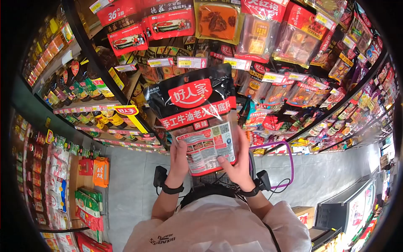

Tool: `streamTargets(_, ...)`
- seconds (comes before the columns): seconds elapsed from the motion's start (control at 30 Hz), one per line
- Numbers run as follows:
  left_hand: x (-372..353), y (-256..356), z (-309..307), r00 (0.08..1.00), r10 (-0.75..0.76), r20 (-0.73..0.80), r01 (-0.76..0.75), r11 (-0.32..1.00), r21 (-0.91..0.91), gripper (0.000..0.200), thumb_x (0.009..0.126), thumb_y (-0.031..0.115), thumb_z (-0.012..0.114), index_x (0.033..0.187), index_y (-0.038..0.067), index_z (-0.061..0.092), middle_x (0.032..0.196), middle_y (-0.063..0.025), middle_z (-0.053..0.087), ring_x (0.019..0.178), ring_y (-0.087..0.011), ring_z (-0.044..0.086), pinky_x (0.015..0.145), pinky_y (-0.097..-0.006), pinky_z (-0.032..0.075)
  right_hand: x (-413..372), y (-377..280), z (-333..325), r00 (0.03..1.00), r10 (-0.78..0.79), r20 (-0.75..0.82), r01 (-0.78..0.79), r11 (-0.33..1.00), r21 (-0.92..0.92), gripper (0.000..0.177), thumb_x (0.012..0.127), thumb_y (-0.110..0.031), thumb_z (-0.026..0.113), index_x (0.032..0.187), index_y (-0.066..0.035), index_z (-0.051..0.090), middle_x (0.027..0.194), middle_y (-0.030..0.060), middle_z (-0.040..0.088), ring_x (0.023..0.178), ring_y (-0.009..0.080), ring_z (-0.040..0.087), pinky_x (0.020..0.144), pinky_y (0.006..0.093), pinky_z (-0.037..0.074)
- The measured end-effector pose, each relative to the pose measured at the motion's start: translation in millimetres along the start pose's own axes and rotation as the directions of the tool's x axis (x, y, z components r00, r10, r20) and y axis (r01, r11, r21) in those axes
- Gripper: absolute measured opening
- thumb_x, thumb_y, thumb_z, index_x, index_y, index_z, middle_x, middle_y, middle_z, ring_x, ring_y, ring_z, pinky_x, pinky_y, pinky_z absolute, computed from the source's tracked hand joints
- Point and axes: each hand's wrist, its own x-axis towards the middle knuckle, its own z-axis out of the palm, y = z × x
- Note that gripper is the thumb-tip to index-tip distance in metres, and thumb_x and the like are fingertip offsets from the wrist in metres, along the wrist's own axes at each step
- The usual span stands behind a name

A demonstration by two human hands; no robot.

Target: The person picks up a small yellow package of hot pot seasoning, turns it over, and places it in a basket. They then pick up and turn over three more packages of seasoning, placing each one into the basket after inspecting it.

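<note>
A large black and red pouch (pixel 197 119) with white lettering and a clear lower part is held up in front of my chest, tilted slightly. My left hand (pixel 179 157) grips its lower left edge, with the thumb on the front. At the lower right edge, my right hand (pixel 238 161) holds the same pouch, its thumb lying on the printed label. The fingers behind the pouch are hidden. Both wrists wear black straps with small devices attached.
Hanging red packets (pixel 170 19) and clear-fronted packs fill the rack ahead. Bottles (pixel 84 86) line shelves at the left. A purple-framed cart (pixel 290 161) stands just before me. Orange and green packages (pixel 100 172) lie at lower left; a cardboard box (pixel 304 215) is at lower right.
</note>
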Motion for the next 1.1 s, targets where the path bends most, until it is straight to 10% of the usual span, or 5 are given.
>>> streamTargets(0.23, 4, 33, 17, 0.996, 0.052, 0.066, -0.062, 0.986, 0.154, 0.047, 0.1, 0.034, 0.047, 0.131, -0.001, 0.042, 0.124, -0.0081, 0.056, 0.111, -0.0144, 0.051, 0.098, -0.0305, 0.038, -12, 18, -11, 0.965, 0.168, 0.202, -0.206, 0.961, 0.184, 0.07, 0.082, -0.005, 0.067, 0.141, 0.004, 0.03, 0.132, 0.0149, 0.048, 0.123, 0.0193, 0.045, 0.104, 0.0348, 0.034)
streamTargets(0.8, 1, 33, 25, 0.977, 0.059, 0.207, -0.09, 0.985, 0.146, 0.052, 0.095, 0.031, 0.056, 0.131, -0.003, 0.039, 0.126, -0.0097, 0.054, 0.114, -0.0153, 0.049, 0.099, -0.0319, 0.037, -21, 24, -23, 0.991, 0.11, 0.07, -0.127, 0.936, 0.328, 0.071, 0.084, -0.023, 0.072, 0.138, 0.005, 0.034, 0.125, 0.012, 0.054, 0.114, 0.0166, 0.05, 0.098, 0.0325, 0.039)
streamTargets(1.1, 4, 46, 36, 0.948, -0.119, 0.296, 0.073, 0.984, 0.16, 0.061, 0.093, 0.002, 0.054, 0.145, -0.003, 0.023, 0.135, -0.0122, 0.048, 0.123, -0.0163, 0.047, 0.104, -0.0311, 0.035, -12, 31, -22, 0.981, 0.145, -0.13, -0.086, 0.921, 0.38, 0.068, 0.089, -0.029, 0.067, 0.139, 0.004, 0.034, 0.125, 0.0094, 0.054, 0.112, 0.0144, 0.051, 0.096, 0.0298, 0.04)
